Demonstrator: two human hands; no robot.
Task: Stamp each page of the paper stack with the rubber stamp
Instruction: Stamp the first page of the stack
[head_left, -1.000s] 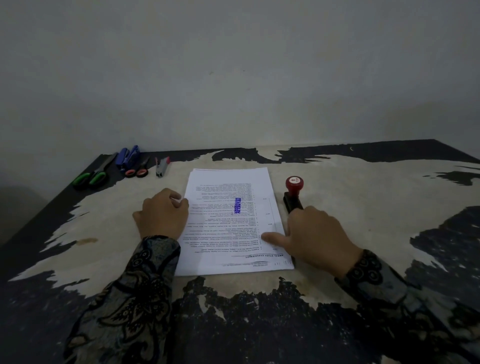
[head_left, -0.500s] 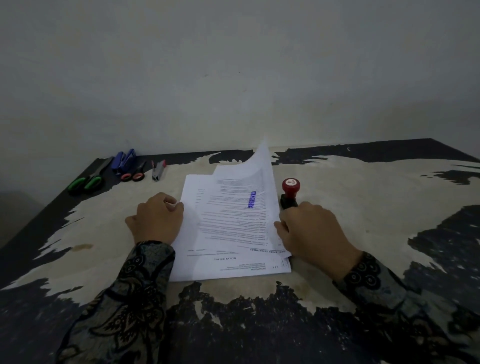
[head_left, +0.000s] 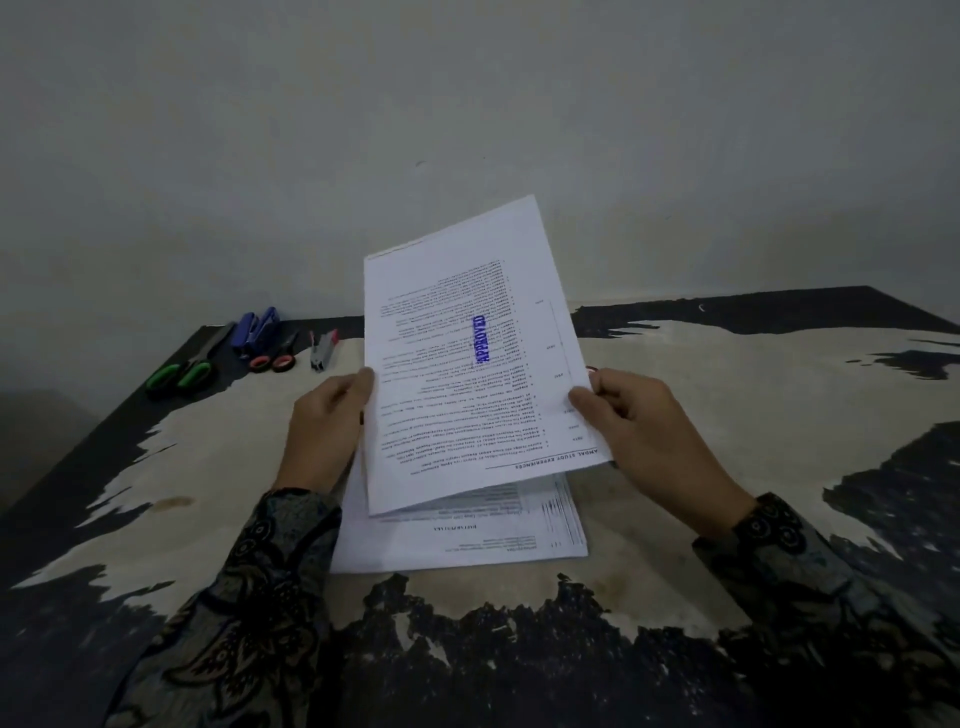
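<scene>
A printed page (head_left: 457, 374) with a blue "APPROVED" stamp mark (head_left: 482, 339) is raised upright over the table. My left hand (head_left: 324, 426) pinches its left edge and my right hand (head_left: 639, 421) pinches its right edge. Under it the paper stack (head_left: 457, 540) lies flat on the table, its near part showing. The rubber stamp is almost wholly hidden behind the page and my right hand; only a red sliver (head_left: 591, 369) shows.
On the worn table (head_left: 753, 415) at the back left lie green-handled scissors (head_left: 182, 371), a blue stapler (head_left: 255, 328), small red-handled scissors (head_left: 274, 359) and a grey staple remover (head_left: 323, 349). A plain wall stands right behind the table.
The stamped top page, flat a second ago, was peeled up by my right hand; now both hands hold it lifted off the stack. The stamp has become hidden.
</scene>
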